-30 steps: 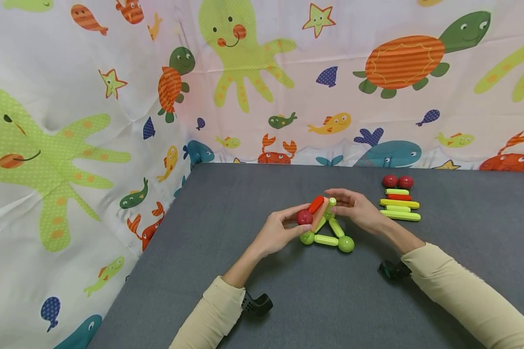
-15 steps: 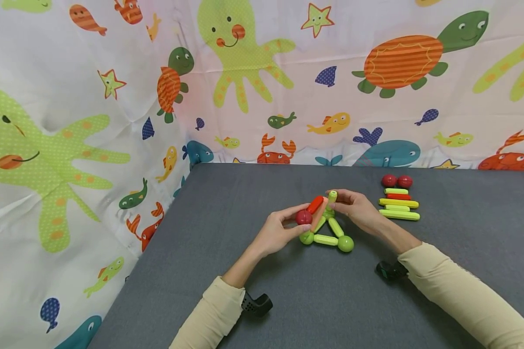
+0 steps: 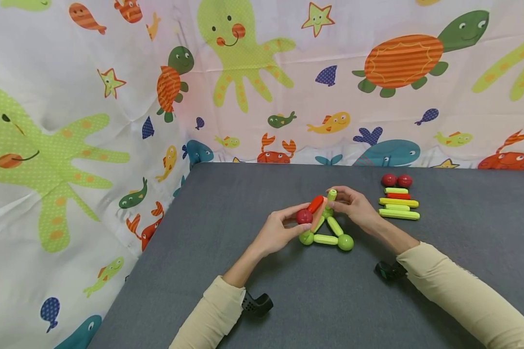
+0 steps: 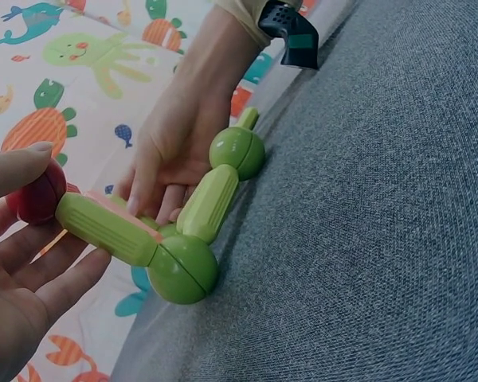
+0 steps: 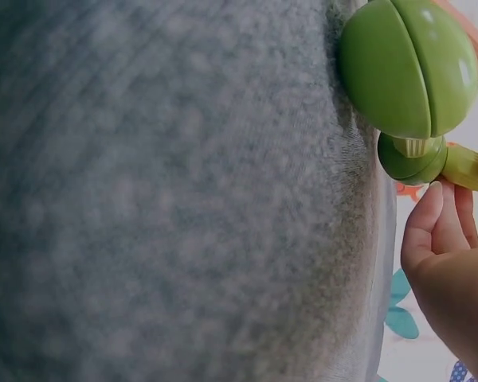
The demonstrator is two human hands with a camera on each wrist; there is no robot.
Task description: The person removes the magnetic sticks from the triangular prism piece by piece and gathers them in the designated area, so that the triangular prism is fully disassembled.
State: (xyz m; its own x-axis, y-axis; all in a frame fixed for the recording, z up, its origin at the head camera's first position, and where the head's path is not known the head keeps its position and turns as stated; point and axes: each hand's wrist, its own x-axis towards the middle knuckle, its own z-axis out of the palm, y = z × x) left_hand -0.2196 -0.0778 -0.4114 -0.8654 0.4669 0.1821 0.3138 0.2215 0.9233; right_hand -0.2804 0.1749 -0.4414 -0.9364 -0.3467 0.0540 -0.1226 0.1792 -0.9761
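Note:
In the head view a triangle of green balls [image 3: 346, 242] joined by light green rods [image 3: 325, 240] lies on the table. My left hand [image 3: 279, 232] pinches a red ball [image 3: 304, 216] between thumb and fingers, above the triangle's left corner. From that ball an orange-red rod [image 3: 316, 203] and a salmon rod [image 3: 319, 215] slant up to the right. At the back corner my right hand [image 3: 353, 206] pinches a light green rod [image 3: 332, 195] that rises from the rear ball. The left wrist view shows another light green rod [image 4: 107, 229] running from a green ball [image 4: 183, 269] to the red ball.
To the right, two red balls [image 3: 397, 181] sit behind a row of rods: light green, red [image 3: 399, 196], yellow [image 3: 399, 202] and more light green [image 3: 399, 214]. A sea-animal printed cloth [image 3: 253, 87] borders the grey table [image 3: 244, 194] at back and left.
My right hand has drawn slightly left, and its fingers have closed on the light green rod, whose tip shows higher now. The left hand and red ball stay almost still.

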